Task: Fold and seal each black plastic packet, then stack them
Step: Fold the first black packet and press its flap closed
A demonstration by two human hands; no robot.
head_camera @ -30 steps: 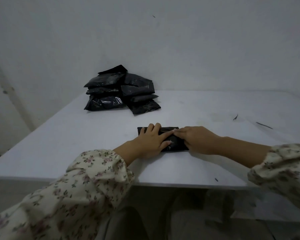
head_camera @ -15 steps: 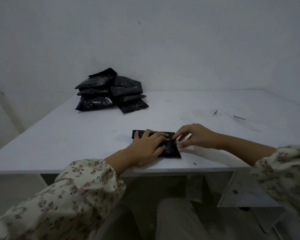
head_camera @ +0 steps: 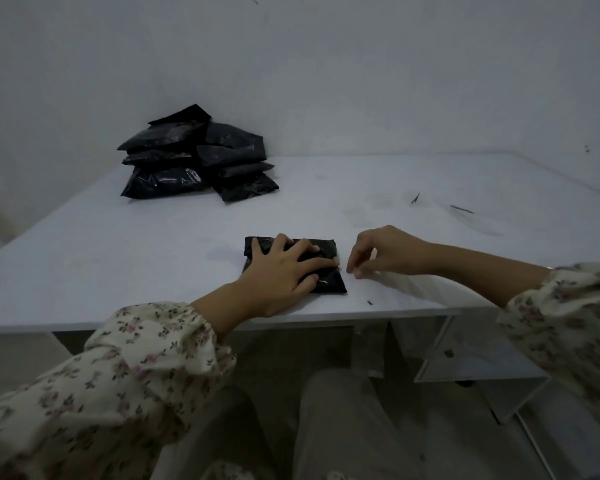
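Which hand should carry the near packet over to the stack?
Likely left. The left hand lies flat on the packet, and the stack sits at the table's far left. The right hand is off it, beside its right edge.

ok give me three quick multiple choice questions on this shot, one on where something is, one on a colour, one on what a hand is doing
1. Where does the pile of packets sit?
A) far left part of the table
B) on the person's lap
C) at the table's near right corner
2. What colour are the packets?
A) white
B) black
C) red
3. What is the left hand doing?
A) hanging below the table
B) holding a packet in the air
C) pressing flat on the near packet
Answers: 1 A, the pile stands at the far left. 2 B, every packet is black. 3 C, its spread fingers lie on the packet on the table.
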